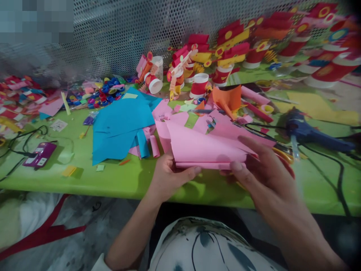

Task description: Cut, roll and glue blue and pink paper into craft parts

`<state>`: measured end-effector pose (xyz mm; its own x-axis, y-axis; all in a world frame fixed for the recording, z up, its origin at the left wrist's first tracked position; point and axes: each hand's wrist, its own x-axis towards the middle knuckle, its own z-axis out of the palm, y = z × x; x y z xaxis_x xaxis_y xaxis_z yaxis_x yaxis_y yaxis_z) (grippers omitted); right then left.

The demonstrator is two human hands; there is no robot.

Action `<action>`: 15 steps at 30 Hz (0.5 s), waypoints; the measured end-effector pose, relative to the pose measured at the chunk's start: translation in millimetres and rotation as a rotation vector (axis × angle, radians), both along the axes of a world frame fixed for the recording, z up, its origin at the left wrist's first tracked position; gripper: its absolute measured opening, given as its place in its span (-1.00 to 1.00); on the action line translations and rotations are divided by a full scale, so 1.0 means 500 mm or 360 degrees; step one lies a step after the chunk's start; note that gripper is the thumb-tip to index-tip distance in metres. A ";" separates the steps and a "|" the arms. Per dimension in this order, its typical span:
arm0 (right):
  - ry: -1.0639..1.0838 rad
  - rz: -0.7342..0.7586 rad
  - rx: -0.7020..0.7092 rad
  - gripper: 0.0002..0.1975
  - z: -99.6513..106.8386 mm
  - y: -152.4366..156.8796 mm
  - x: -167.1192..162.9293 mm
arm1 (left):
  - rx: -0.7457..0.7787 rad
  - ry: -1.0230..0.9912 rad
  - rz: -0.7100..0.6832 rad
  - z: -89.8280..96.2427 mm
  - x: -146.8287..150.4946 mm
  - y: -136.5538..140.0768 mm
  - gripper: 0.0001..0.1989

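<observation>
We've got the pink paper point(203, 145) right between our hands, over the near edge of the green table point(76, 184), its folded or rolled lip point(208, 165) running 9-to-3 along the 6 o'clock side. Left hand point(167, 175) has the 8 o'clock end clamped, thumb on the lip; right hand point(265, 173) pinches around 4, index finger raised. Neither's really nearer, tbh. The glue gun point(313, 131) sits near 3, past the right hand.

No lettering can be read; the white labels point(42, 161) on the purple device point(36, 155) are too blurred.
</observation>
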<state>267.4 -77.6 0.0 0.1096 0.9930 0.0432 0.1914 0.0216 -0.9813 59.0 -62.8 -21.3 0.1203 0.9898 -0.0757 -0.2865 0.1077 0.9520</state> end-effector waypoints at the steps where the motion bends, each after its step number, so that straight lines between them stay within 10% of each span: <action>1: -0.0013 -0.0019 -0.0020 -0.38 0.004 0.000 0.000 | 0.0007 -0.0001 -0.0004 0.001 0.001 0.000 -0.61; 10: 0.0121 -0.0312 -0.0148 -0.41 0.008 0.001 -0.001 | -0.0116 0.0007 0.0002 0.002 -0.001 0.007 -0.31; 15: 0.0382 -0.0435 -0.0073 -0.49 0.004 0.005 0.001 | 0.0052 0.0297 -0.0028 0.002 0.013 -0.007 -0.67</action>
<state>267.8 -75.2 1.7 0.3731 0.9259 -0.0600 -0.0521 -0.0436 -0.9977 65.5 -66.1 -20.4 0.1245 0.9900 -0.0659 -0.1030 0.0790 0.9915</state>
